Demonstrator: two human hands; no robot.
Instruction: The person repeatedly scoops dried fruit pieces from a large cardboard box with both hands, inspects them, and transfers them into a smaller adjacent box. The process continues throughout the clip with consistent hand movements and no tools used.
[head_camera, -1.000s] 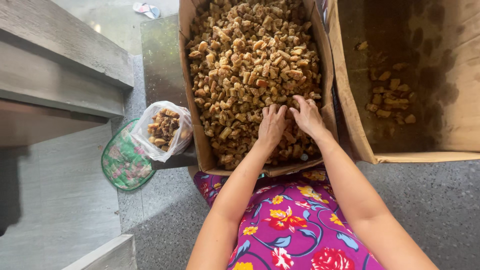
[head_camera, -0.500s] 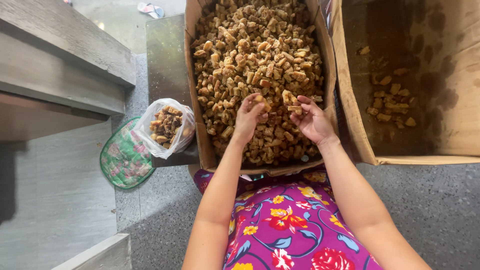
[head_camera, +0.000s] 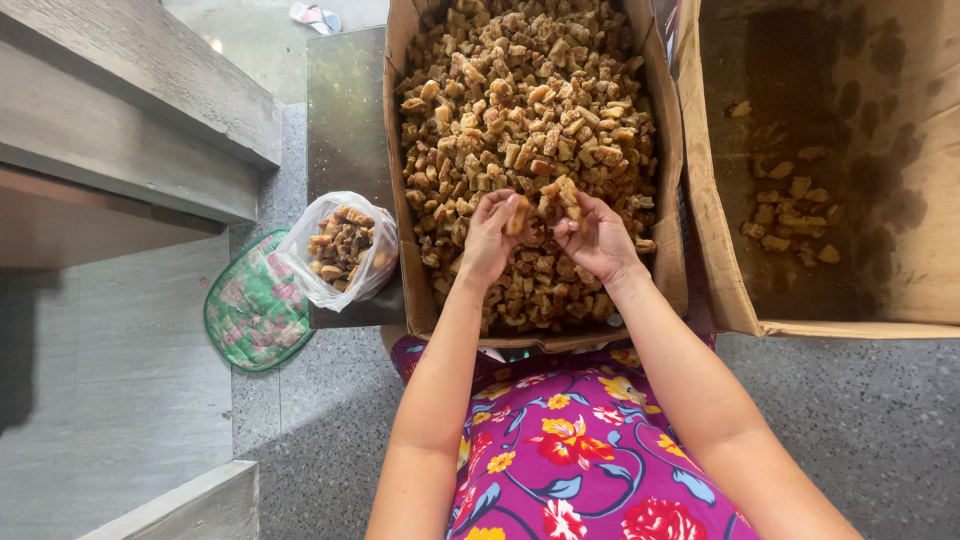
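Fingers on both hands were curled in and pinching, not spread flat. So the left hand (head_camera: 492, 232) had its fingertips closed around one brown chunk (head_camera: 518, 214), lifted just above the pile, and the right hand (head_camera: 598, 240) was cupped with a small cluster of pieces (head_camera: 562, 193) gripped between thumb and fingers. Neither hand was fully clenched into a fist; more of a loose pinch, enough to keep the bits from dropping. Both hands sat close together, nearly touching, right over the near middle of the big cardboard box (head_camera: 395, 200).

That box was packed to the brim with rough golden-brown chunks (head_camera: 520, 110), and it sat right up against the person's lap, floral purple fabric (head_camera: 580, 450) just under its near edge. My guess is it was kept that close so both arms could reach in without stretching.

To the right, touching the full box, was a second cardboard box (head_camera: 900, 250), mostly bare with dark stains and only a few loose chunks (head_camera: 795, 215) near its middle.

On the left side, a clear plastic bag (head_camera: 340, 248) with its mouth open held a smaller batch of the same chunks, resting partly on a green patterned mat (head_camera: 255, 310) on the grey floor. It was within easy reach of the left arm. Far off at the top, a sandal (head_camera: 316, 15) lay on the floor.
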